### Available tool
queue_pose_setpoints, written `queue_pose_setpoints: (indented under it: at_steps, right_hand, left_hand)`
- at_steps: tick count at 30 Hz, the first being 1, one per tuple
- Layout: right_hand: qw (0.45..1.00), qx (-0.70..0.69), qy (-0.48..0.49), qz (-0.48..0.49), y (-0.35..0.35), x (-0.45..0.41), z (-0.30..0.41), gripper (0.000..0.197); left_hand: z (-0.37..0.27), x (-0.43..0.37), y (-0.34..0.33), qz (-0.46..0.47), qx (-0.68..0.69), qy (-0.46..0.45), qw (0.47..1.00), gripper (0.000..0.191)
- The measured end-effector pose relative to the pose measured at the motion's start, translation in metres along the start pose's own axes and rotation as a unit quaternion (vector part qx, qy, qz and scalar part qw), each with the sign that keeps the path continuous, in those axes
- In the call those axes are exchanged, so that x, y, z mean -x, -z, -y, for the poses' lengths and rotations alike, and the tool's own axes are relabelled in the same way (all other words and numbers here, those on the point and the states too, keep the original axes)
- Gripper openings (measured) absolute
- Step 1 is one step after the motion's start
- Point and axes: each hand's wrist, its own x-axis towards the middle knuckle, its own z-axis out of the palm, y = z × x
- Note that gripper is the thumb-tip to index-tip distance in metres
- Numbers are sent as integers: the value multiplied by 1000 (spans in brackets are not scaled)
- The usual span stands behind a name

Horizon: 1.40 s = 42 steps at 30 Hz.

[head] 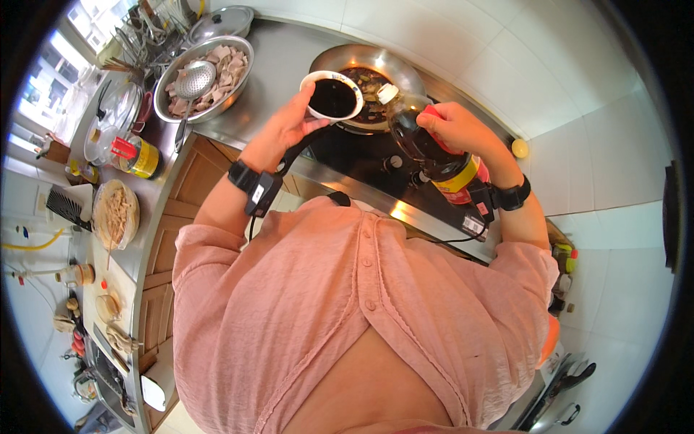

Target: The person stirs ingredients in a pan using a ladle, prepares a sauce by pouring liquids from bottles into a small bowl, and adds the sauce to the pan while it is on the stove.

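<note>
My left hand (295, 120) grips a small white bowl (358, 103) by its side, thumb on the rim. Dark liquid, nearly black, fills much of it. In my right hand (458, 127) is a large plastic bottle (406, 127) of dark sauce, held by its red handle and tilted with the white neck toward the bowl. No stream shows between them. Behind both, a steel wok (336, 54) sits on the black gas stove (347, 157), with brown liquid and pieces of food in it. The bowl hides part of the wok's near left side.
On the left counter stand a steel basin (246, 73) of sliced meat with a perforated skimmer (196, 80), a red-capped bottle (142, 157) and a bowl of shredded food (116, 214). A tiled wall (569, 152) rises behind the stove. Cables hang from both wrist devices.
</note>
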Motion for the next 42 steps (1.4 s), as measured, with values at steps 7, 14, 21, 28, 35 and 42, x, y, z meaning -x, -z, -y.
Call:
queue_pose_setpoints:
  at_steps: [7,14,21,28,35,42]
  right_hand:
    - [994,-95,-32,-31,2,16,-11,34]
    - [983,-166,-44,-59,0,26,-36,34]
    - [975,-200,-45,-82,-2,33,-55,34]
    - [971,-222,-48,-74,-5,38,-53,32]
    - [976,-196,-32,-87,-5,35,-59,33]
    - [984,-159,-28,-77,-1,31,-52,35]
  left_hand:
    - [-22,-62,7,-36,-92,3,995,37]
    - [-28,-98,0,-44,-220,6,975,39]
    - [-34,-98,-18,-58,-294,-35,953,37]
    - [-28,-101,-32,-141,-529,-135,826,42]
    - [-13,-104,-40,-207,-657,-284,667,57]
    - [-14,-102,-29,-174,-264,-154,936,48]
